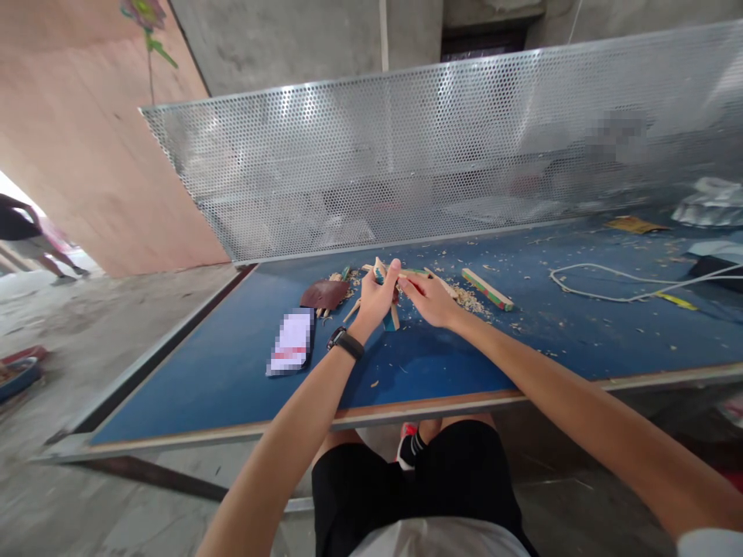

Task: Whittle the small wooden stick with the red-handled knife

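My left hand is closed around a pale wooden stick with blue paint on it, thumb pointing up. The stick's ends show above and below the fist. My right hand is closed right beside it, its fingertips meeting the left thumb; what it grips is too small to make out. Wood shavings lie beyond the right hand. A painted wooden bar with red and green sides rests to their right. Left of my hands, a brown flat piece lies over thin sticks.
A phone lies on the blue tabletop. A perforated metal screen stands along the back edge. To the right are a white cable, a yellow strip and plastic bags. A person stands far left.
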The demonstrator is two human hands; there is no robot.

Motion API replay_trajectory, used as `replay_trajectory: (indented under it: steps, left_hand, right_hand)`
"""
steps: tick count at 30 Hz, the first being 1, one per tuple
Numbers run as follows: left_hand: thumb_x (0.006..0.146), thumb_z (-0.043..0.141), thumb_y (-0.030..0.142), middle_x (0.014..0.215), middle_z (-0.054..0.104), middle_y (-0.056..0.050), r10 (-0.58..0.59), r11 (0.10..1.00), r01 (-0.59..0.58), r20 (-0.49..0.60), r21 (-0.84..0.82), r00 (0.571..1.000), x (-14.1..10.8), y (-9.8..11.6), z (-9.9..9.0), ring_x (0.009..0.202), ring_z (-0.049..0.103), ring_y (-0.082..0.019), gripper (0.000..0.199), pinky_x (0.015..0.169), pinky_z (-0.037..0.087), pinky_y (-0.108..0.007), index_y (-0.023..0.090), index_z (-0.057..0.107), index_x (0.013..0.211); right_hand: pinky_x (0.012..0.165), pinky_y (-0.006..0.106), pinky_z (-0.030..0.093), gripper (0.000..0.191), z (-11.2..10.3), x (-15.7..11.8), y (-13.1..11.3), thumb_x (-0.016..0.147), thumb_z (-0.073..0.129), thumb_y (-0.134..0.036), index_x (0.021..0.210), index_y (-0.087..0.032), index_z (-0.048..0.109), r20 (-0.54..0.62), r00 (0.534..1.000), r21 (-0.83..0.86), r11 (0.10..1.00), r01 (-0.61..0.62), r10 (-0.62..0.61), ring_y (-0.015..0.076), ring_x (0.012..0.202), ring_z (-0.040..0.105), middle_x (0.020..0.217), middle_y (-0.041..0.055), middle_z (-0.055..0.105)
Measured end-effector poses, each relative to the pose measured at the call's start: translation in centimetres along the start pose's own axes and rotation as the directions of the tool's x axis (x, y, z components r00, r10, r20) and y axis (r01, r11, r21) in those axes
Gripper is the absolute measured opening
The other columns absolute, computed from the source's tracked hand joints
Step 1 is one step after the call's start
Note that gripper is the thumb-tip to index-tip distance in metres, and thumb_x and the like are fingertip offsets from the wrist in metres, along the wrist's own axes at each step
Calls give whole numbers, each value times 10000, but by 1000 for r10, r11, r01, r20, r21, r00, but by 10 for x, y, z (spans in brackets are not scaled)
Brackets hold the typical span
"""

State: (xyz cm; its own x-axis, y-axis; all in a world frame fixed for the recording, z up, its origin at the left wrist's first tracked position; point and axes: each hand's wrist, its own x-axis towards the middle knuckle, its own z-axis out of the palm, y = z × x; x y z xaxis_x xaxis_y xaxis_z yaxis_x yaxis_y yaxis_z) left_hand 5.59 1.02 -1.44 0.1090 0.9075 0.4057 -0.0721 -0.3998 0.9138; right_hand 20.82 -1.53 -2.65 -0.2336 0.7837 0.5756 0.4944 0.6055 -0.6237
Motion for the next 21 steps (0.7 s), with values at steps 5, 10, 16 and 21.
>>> replay_trajectory:
  steps: [5, 10, 16, 21]
  left_hand:
    - [852, 676, 794, 533, 492, 71, -10, 999, 9, -26, -37, 1000, -2, 3, 4, 422, 495, -83, 605, 438, 452, -237, 235, 457, 775]
    - [852, 670, 802, 555, 496, 77, -17, 998, 15, -35, -53, 999, -4, 5, 5, 421, 506, -83, 608, 441, 479, -240, 235, 454, 811]
    - [872, 679, 770, 561, 470, 92, 25, 1000, -26, -88, -8, 996, -4, 4, 4, 416, 489, -84, 585, 430, 447, -239, 250, 413, 845]
    - [891, 670, 755, 592, 466, 89, 48, 999, -47, -110, 12, 993, -2, 1, 3, 436, 495, -86, 567, 445, 449, -240, 251, 409, 861]
  right_hand:
    - [842, 404, 483, 553, 5, 0, 1, 1081, 354, -693, 851, -259, 608, -18, 1000, 21, 1000, -18, 18, 253, 858, 665, 843, 53, 704]
    - [802, 384, 473, 568, 6, 0, -2, 1076, 340, -705, 830, -256, 586, -19, 1000, 30, 999, -17, 18, 239, 823, 651, 834, 55, 699]
    - [744, 372, 434, 564, 6, 0, -2, 1082, 351, -688, 800, -257, 581, -13, 1000, 25, 999, -25, 26, 225, 753, 617, 756, 28, 657]
    - [729, 370, 429, 555, 6, -1, -2, 1081, 362, -687, 820, -257, 598, -20, 1000, 26, 999, -21, 22, 230, 757, 618, 761, 29, 666]
